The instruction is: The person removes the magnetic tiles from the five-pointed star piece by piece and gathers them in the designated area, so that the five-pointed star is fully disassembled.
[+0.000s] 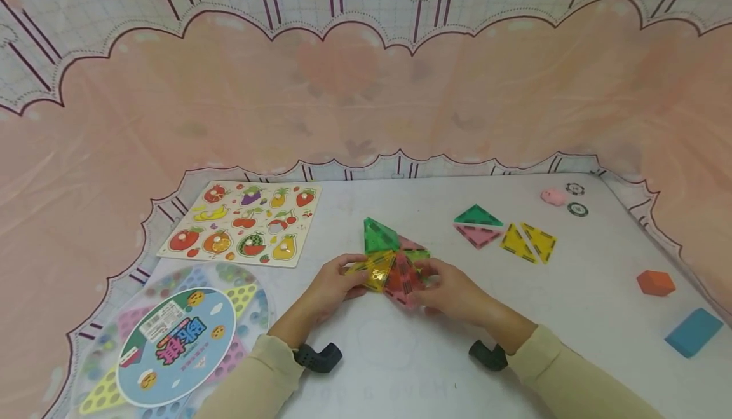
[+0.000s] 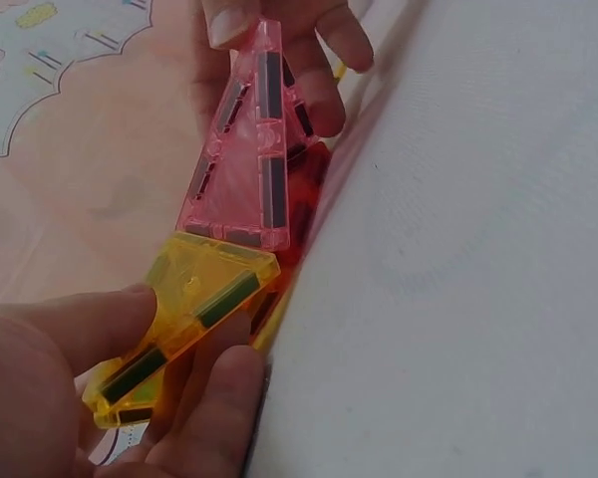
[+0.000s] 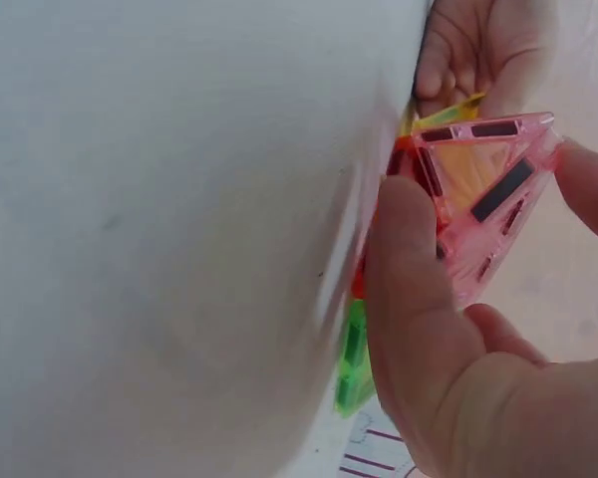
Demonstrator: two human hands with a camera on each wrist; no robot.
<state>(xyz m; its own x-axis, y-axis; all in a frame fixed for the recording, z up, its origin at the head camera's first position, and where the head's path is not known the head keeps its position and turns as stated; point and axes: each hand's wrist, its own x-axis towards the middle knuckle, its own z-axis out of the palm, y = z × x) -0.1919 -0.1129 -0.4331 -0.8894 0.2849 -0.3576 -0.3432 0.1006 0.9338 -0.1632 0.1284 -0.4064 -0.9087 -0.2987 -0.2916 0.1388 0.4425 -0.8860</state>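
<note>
Several see-through triangular magnetic tiles form a joined cluster mid-table. My left hand (image 1: pixel 328 288) pinches a yellow tile (image 2: pixel 204 274) at the cluster's left, thumb on one face and fingers behind. On the other side my right hand (image 1: pixel 457 288) holds a pink tile (image 2: pixel 237 174) between thumb and fingers. In the left wrist view, the pink tile stands tilted up, its lower edge meeting the yellow one. A red tile (image 2: pixel 307 189) shows low behind them. At the cluster's back is a green tile (image 1: pixel 380 236); a lighter green tile (image 3: pixel 352 363) pokes out beneath my right hand.
Loose green (image 1: pixel 479 216), pink (image 1: pixel 478 235) and yellow triangles (image 1: pixel 517 243) lie right of the cluster. A fruit puzzle board (image 1: pixel 234 223) and a round game box (image 1: pixel 177 349) occupy the left. Orange (image 1: pixel 655 283) and blue blocks (image 1: pixel 694 332) sit near the right edge.
</note>
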